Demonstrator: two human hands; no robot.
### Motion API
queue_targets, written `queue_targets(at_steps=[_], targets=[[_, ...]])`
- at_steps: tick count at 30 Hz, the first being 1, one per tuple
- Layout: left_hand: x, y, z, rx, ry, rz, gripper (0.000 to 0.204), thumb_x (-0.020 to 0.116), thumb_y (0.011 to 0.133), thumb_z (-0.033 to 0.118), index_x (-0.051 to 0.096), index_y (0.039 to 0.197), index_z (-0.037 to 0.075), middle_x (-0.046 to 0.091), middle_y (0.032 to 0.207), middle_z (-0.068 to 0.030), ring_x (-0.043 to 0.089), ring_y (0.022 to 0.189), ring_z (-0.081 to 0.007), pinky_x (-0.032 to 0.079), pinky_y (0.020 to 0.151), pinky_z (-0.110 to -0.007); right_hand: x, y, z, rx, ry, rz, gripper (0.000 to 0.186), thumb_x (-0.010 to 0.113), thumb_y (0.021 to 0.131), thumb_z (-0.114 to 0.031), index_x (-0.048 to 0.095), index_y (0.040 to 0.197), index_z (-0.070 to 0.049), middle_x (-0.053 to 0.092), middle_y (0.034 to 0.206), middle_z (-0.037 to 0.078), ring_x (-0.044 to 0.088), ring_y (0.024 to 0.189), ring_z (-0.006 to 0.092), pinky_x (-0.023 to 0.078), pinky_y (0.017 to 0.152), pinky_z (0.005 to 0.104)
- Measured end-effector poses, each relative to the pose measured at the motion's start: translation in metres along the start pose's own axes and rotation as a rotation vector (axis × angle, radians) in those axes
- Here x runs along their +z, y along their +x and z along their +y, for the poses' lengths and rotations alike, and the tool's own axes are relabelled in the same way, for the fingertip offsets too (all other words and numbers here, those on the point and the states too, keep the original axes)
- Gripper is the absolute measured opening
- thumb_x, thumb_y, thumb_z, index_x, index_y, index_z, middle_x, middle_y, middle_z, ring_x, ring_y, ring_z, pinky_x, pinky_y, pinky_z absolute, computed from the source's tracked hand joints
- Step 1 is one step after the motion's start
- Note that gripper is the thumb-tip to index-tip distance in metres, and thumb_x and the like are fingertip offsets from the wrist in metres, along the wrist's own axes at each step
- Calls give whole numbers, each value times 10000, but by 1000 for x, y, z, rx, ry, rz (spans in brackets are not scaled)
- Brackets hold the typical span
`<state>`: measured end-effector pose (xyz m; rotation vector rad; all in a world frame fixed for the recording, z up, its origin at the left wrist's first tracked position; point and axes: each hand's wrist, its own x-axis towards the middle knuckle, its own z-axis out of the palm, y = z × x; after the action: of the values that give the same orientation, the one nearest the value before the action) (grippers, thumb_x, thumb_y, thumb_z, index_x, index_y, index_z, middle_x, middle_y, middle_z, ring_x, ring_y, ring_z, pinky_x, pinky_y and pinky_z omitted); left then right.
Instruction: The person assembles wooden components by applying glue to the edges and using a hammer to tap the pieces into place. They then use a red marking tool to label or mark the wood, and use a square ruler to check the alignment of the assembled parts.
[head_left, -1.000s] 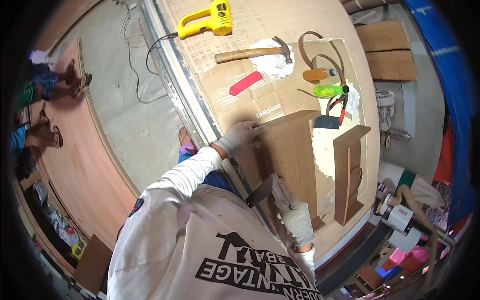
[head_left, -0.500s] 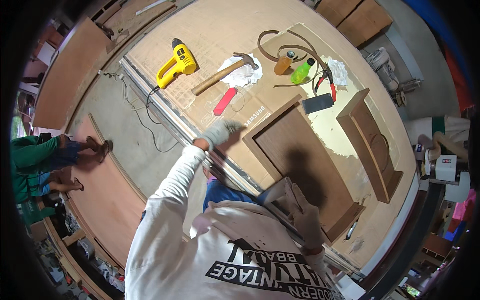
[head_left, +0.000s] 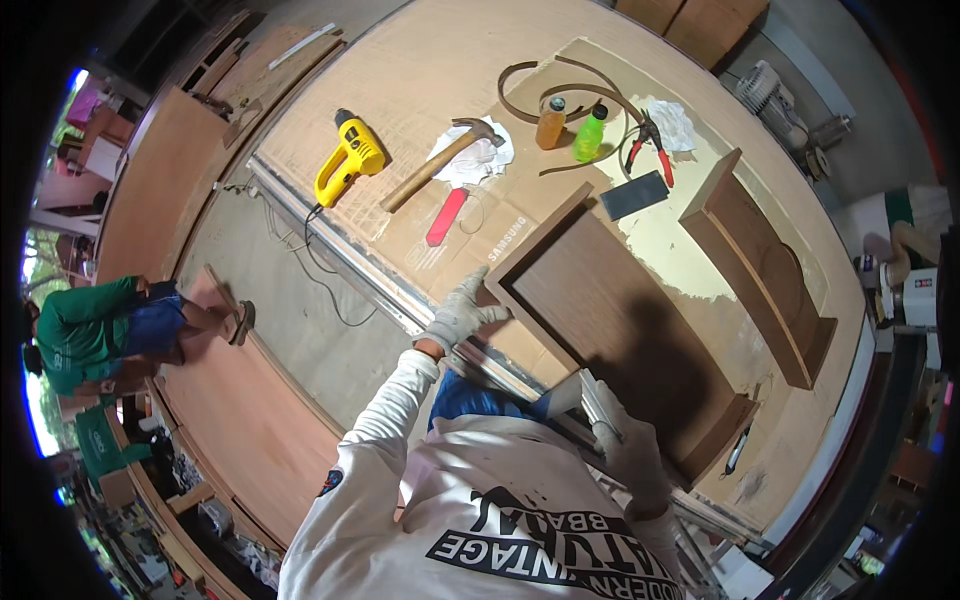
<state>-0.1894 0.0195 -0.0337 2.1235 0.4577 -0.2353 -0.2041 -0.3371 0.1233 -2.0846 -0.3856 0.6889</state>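
A shallow brown wooden box frame (head_left: 620, 290) with a flat panel inside lies on the worktable in front of me. My left hand (head_left: 462, 315), in a pale glove, is at its near left corner. The fingers and thumb are apart, and the fingertips seem to touch the frame's edge. My right hand (head_left: 632, 455), also gloved, is beside the frame's near side, close to my body. Its fingers are closed around a thin, pale, flat piece (head_left: 598, 405) whose kind I cannot make out. A shadow falls across the panel.
Across the table (head_left: 400, 80) lie a yellow heat gun (head_left: 350, 160), a hammer (head_left: 430, 175) on white cloth, a red-handled cutter (head_left: 447, 217), two bottles, red pliers (head_left: 650, 150), a dark block (head_left: 635, 196), a pen (head_left: 737, 450) and another wooden frame (head_left: 755, 270). A person in green (head_left: 90, 330) is at left.
My left hand has come down and right to the frame's corner, its fingers spreading. My right hand has shifted slightly right and down. The view has shifted; the person at left appears further into it.
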Motion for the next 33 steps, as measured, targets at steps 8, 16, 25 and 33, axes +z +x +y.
queue_targets(at_steps=[8, 16, 25, 33], targets=[[6, 55, -37, -58, -338, -172, 755, 872, 799, 264, 560, 1421, -31, 768, 1063, -108, 680, 946, -122, 536, 860, -291, 29, 6, -45, 123, 3, 141, 579, 610, 953, -17, 496, 1516, -95, 628, 728, 51, 536, 626, 73, 492, 573, 265], [-29, 61, 12, -95, -197, -175, 523, 792, 852, 320, 689, 1270, 22, 752, 983, -238, 749, 911, -283, 565, 812, -363, 78, 33, -86, 219, 9, 167, 556, 612, 960, -57, 501, 1504, -68, 656, 710, 73, 598, 582, 105, 507, 545, 288], [-70, 210, -67, 207, 823, 240, 351, 545, 978, 204, 552, 1311, 92, 673, 980, -138, 715, 862, -330, 581, 706, -454, 105, 22, -97, 519, 266, 383, 558, 601, 973, -54, 494, 1516, -124, 710, 832, 100, 630, 651, 115, 526, 604, 280], [-73, 245, -74, 254, 660, 74, 234, 537, 953, 159, 704, 1114, 131, 687, 1032, -162, 690, 966, -357, 560, 836, -462, 121, -3, -96, 494, 351, 543, 587, 586, 977, -13, 495, 1527, -197, 675, 765, 64, 603, 634, 103, 521, 590, 282]])
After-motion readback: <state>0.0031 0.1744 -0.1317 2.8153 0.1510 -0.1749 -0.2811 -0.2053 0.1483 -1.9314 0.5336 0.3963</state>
